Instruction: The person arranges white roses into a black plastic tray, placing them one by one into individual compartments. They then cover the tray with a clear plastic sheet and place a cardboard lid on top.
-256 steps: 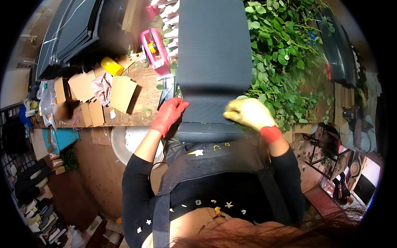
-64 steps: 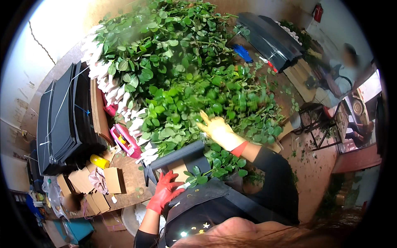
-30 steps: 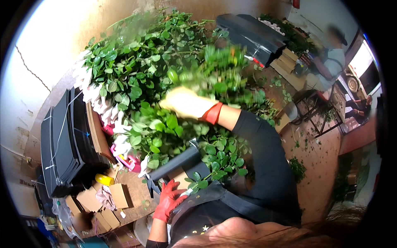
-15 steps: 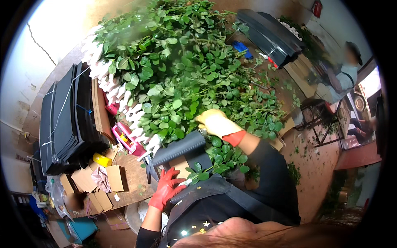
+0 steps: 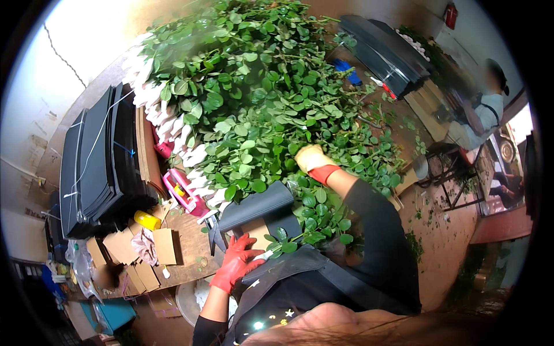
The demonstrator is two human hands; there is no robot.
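Note:
My left hand (image 5: 235, 264), in a red rubber glove, lies with fingers spread beside a white-wrapped flower head (image 5: 264, 255). Green leaves on its stem (image 5: 291, 241) stretch to the right, over a piece of cardboard (image 5: 252, 232) and a dark folded sheet (image 5: 257, 206). My right hand (image 5: 313, 160) wears a cream-yellow glove with a red cuff. It is curled at the near edge of a big pile of leafy stems (image 5: 248, 98); its fingertips and whatever they grip are hidden. More white-wrapped heads (image 5: 183, 144) line the pile's left side.
A tall stack of dark sheets (image 5: 95, 161) stands at left. Near it are a pink tool holder (image 5: 186, 193), a yellow bottle (image 5: 147, 219) and cardboard pieces (image 5: 165, 247). Large scissors (image 5: 216, 233) lie by my left hand. A co-worker (image 5: 482, 112) sits at far right, beyond more dark sheets (image 5: 386, 55).
My right hand has left the dark sheet's corner and moved right and slightly up, to the leaves. My left hand stays by the wrapped flower. The whole view has shifted slightly.

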